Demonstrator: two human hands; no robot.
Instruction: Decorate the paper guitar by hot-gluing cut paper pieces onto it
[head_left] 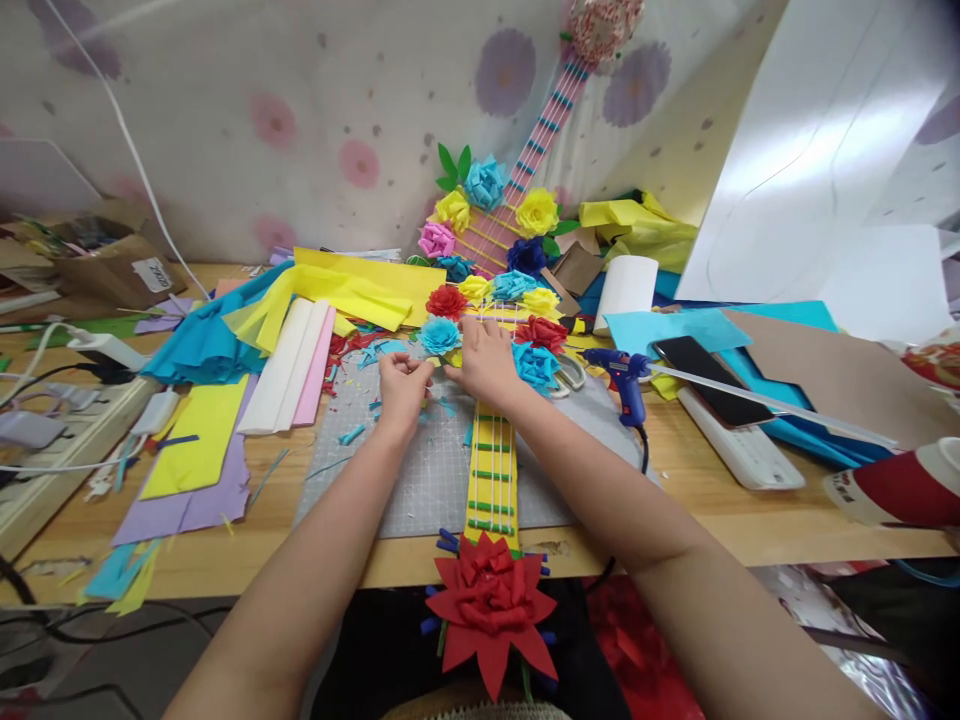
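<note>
Your left hand (403,388) has its fingers curled inward, though whether they grip anything I cannot tell, just left of the flower-trimmed yellow craft guitar (491,462) lying centrally across the grey cutting mat (420,500), while your half-open right hand (487,360) rests over its far end.

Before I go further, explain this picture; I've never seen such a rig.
There is no machine: these are a person's two bare hands, seen from a camera worn on the head. The left hand has its fingers bunched together; whatever they may pinch is too small to tell. The right hand lies over a yellow craft guitar with paper flowers. It lies across a gray mat on a wooden table. To the right are a blue glue gun and a black phone; to the left, yellow paper.
</note>
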